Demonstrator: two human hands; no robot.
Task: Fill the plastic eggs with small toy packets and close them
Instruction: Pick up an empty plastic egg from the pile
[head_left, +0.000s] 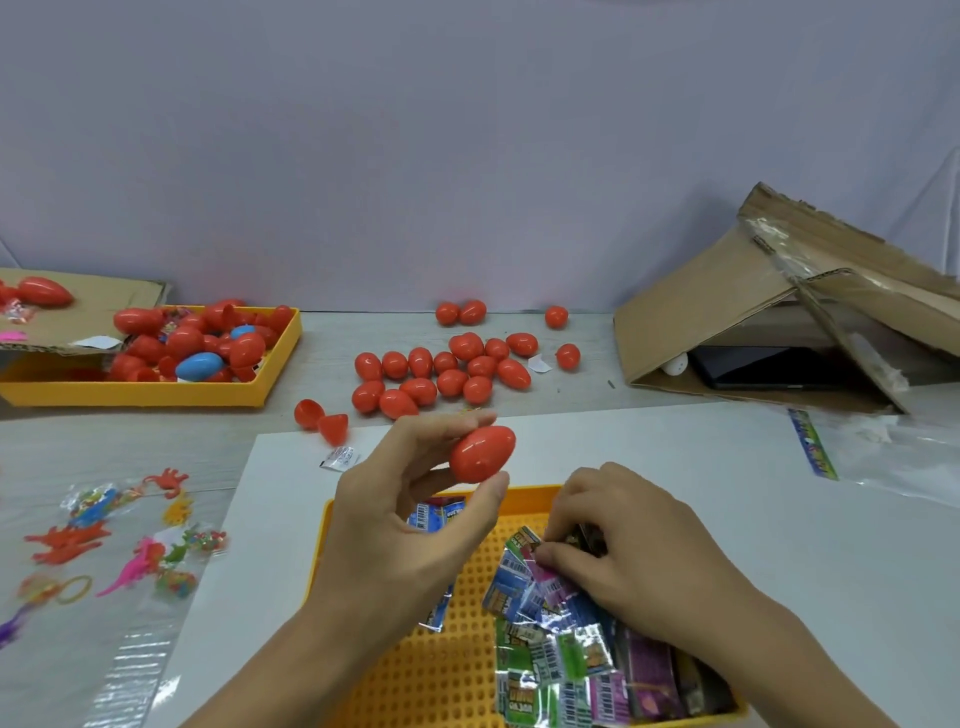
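**Red egg up, packets underneath**

Red plastic fills our left hand (410, 499): its thumb and fingertips pinch a closed egg (482, 453) held above the near yellow tray (332, 525). Our right hand (623, 551) lies in that tray with fingers curled onto the heap of toy packets (550, 644), seemingly pinching one, though the fingertips are partly hidden. More red eggs (441, 371) lie loose on the table behind, and an opened egg (321, 418) sits near the white sheet (675, 467).

The slick packets cling together, so we could lift two at once. The egg rests on a light fingertip pinch; if it slips, it may roll away.
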